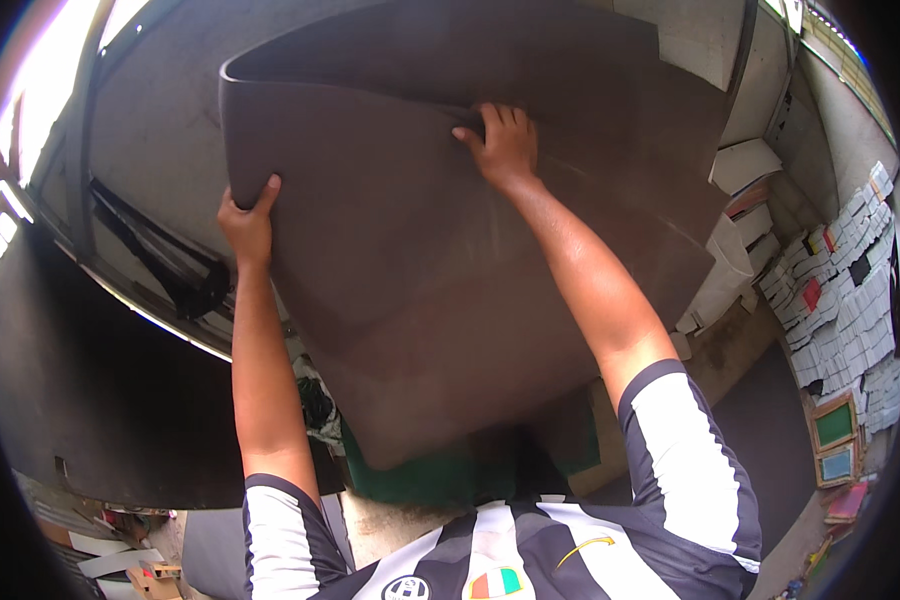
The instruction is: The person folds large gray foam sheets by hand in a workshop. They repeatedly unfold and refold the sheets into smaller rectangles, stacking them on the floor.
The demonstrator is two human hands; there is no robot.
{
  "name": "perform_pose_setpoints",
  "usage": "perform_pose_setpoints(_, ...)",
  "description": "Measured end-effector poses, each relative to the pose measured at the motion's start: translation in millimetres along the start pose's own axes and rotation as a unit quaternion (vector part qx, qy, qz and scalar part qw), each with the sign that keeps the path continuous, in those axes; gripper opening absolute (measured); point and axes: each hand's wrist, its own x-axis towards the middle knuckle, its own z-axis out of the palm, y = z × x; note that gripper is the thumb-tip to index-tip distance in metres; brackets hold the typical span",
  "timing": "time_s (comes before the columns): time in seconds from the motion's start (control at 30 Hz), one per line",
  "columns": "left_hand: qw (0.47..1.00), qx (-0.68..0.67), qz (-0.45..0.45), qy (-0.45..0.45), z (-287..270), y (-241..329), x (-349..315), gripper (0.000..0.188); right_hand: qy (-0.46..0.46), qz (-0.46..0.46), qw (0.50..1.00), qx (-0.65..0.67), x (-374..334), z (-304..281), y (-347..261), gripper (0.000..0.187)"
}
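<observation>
A large, dark grey-brown flexible sheet (400, 250) hangs in front of me, bent back on itself with a rounded fold at its upper left. My left hand (248, 225) grips the sheet's left edge, thumb on the near face and fingers mostly hidden behind. Farther right, my right hand (505, 150) is at the upper edge of the near layer. Its thumb lies against that layer, while the other fingers bend over the edge. The far layer spreads up and to the right behind this hand.
Many small pale stacked pieces (850, 290) fill the right side, near framed green and blue panels (835, 435). A broad black surface (120, 390) lies at the left. Green material (420, 480) shows below the sheet, with cardboard pieces (155, 580) at the lower left.
</observation>
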Motion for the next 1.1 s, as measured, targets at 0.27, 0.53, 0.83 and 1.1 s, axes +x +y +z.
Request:
perform_pose_setpoints(0.27,0.957,0.275,0.053,0.079,98.9,-58.3,-25.4,0.089,-0.146,0.113,0.981,-0.060,-87.3,58.1,92.8,0.084)
perform_pose_setpoints(0.53,0.840,0.538,0.027,-0.067,128.5,-98.7,-148.9,0.105,-0.186,0.162,0.962,-0.118,-94.0,117.4,94.1,0.079)
perform_pose_setpoints(0.83,0.844,0.513,0.005,-0.157,105.5,-86.8,-175.0,0.097,-0.135,0.195,0.963,-0.126,-109.3,125.6,76.1,0.069)
perform_pose_setpoints(1.1,0.854,0.428,-0.147,-0.257,15.8,-71.3,-297.4,0.088,-0.106,0.113,0.988,0.017,-174.9,83.5,-29.2,0.070)
